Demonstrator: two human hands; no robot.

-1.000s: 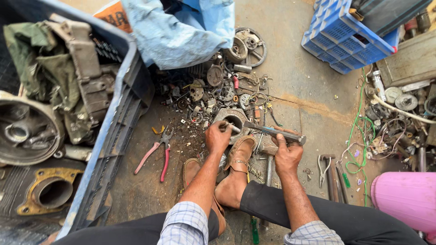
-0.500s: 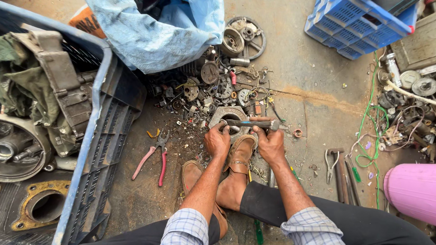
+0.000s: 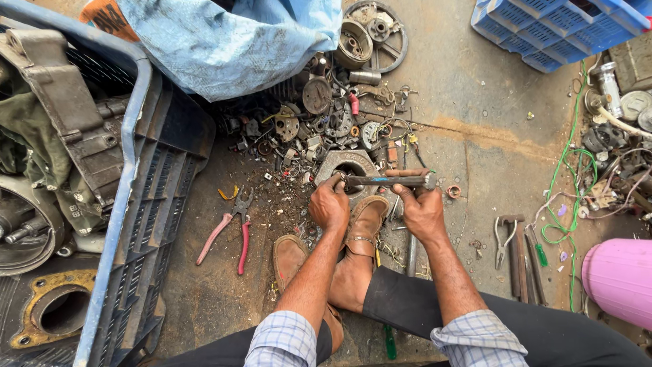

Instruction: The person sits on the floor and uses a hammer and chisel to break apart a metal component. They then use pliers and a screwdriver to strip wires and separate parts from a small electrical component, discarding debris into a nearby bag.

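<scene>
Two hands, left hand [image 3: 331, 206] and right hand [image 3: 422, 211], fingers gripping one hammer [image 3: 390, 181] over one round housing [image 3: 350, 165]; one pair of red pliers [image 3: 231, 228] nearby

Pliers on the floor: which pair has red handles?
The pliers left of the person's left hand, near the blue crate. The other pair, right of the right hand, is bare grey metal.

Red-handled pliers [image 3: 227, 234]; blue crate [image 3: 543, 30]; pink drum [image 3: 619, 278]; brown sandal [image 3: 363, 221]; sleeves [image 3: 282, 340] seemingly blue-checked.
</scene>
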